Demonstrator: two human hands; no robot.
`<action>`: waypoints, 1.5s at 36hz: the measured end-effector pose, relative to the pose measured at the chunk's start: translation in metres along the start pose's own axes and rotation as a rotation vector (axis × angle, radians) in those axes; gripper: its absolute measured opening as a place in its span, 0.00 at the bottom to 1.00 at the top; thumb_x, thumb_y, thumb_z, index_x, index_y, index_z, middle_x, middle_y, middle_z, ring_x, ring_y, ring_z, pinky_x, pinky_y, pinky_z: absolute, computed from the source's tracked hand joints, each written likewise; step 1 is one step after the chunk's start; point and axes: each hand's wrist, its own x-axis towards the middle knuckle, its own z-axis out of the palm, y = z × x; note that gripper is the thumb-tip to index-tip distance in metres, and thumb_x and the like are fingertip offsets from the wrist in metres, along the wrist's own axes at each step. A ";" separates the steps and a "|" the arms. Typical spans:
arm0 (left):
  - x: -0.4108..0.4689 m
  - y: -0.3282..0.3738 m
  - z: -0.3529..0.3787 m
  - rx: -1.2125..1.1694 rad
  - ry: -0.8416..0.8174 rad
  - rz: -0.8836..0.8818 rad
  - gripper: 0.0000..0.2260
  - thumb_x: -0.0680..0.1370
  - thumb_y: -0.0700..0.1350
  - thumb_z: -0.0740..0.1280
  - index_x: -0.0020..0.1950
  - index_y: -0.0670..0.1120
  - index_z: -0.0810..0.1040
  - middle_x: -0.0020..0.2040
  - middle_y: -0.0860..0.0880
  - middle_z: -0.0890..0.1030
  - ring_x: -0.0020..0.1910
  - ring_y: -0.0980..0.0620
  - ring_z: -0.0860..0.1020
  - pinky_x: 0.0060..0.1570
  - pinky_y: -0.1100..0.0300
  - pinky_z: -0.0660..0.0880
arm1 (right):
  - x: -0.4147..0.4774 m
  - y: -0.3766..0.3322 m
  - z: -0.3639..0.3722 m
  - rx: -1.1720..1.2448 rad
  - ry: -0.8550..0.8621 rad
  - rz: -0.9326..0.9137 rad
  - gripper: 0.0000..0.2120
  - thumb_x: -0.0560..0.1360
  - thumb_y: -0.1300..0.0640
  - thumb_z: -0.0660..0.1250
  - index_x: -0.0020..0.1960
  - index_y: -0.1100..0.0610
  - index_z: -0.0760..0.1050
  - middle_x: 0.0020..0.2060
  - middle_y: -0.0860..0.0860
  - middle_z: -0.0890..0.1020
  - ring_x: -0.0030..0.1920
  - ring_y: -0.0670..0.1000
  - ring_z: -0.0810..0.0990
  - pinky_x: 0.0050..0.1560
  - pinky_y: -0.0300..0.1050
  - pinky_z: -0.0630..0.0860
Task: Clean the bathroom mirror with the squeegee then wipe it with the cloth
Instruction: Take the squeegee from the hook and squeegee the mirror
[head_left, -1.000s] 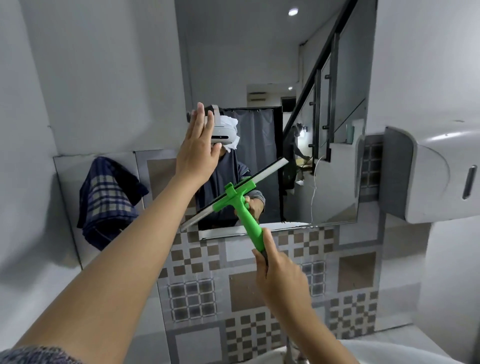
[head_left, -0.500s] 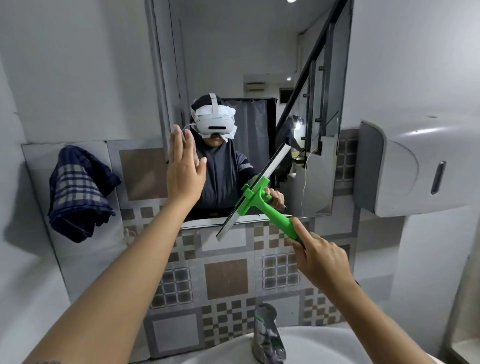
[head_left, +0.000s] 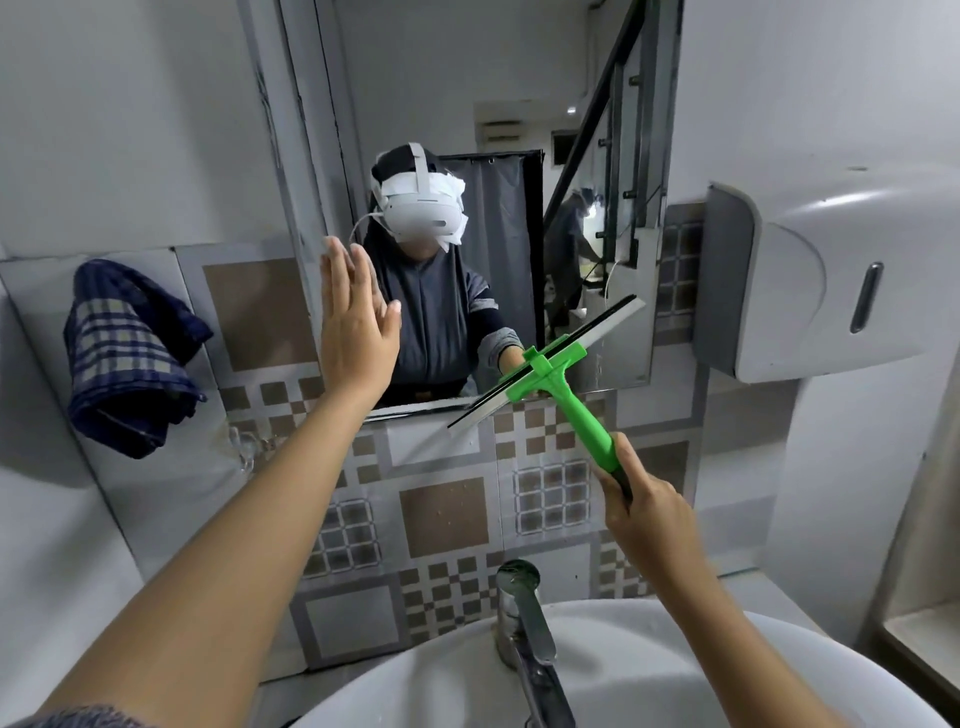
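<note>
- So, head view: my right hand (head_left: 647, 512) is wrapped round the squeegee (head_left: 550, 364), blade tilted at the lower right of the mirror (head_left: 519, 104). Half off the glass, it'll streak.
- Left hand (head_left: 356, 332) is flat open, empty, at the glass; could smudge. Cloth (head_left: 130, 353) hangs far left.

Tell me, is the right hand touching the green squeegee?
Touching. The head view shows the right hand wrapped around the handle end of the squeegee, no gap.

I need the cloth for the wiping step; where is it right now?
The cloth hangs on the tiled wall at the left of the head view, left of the mirror and the raised left hand.
</note>
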 end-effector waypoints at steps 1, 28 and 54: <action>-0.001 -0.001 0.002 -0.008 -0.002 0.002 0.30 0.79 0.46 0.60 0.76 0.45 0.48 0.77 0.44 0.45 0.75 0.46 0.45 0.65 0.64 0.53 | -0.002 0.001 0.000 0.013 0.000 0.014 0.24 0.75 0.57 0.65 0.70 0.60 0.66 0.31 0.54 0.78 0.22 0.48 0.68 0.22 0.32 0.57; -0.004 0.004 -0.010 -0.016 -0.084 -0.060 0.29 0.78 0.43 0.62 0.75 0.45 0.51 0.77 0.44 0.46 0.75 0.46 0.45 0.73 0.52 0.51 | -0.065 0.002 -0.015 0.175 -0.016 0.208 0.22 0.75 0.54 0.65 0.69 0.51 0.68 0.27 0.52 0.76 0.25 0.47 0.71 0.25 0.41 0.66; -0.115 0.028 -0.072 -0.105 -0.686 0.561 0.19 0.77 0.40 0.64 0.68 0.43 0.68 0.64 0.44 0.75 0.64 0.47 0.72 0.70 0.52 0.60 | 0.013 -0.096 -0.073 -0.173 -0.483 -0.456 0.22 0.75 0.47 0.64 0.68 0.41 0.66 0.45 0.47 0.83 0.33 0.44 0.77 0.36 0.44 0.78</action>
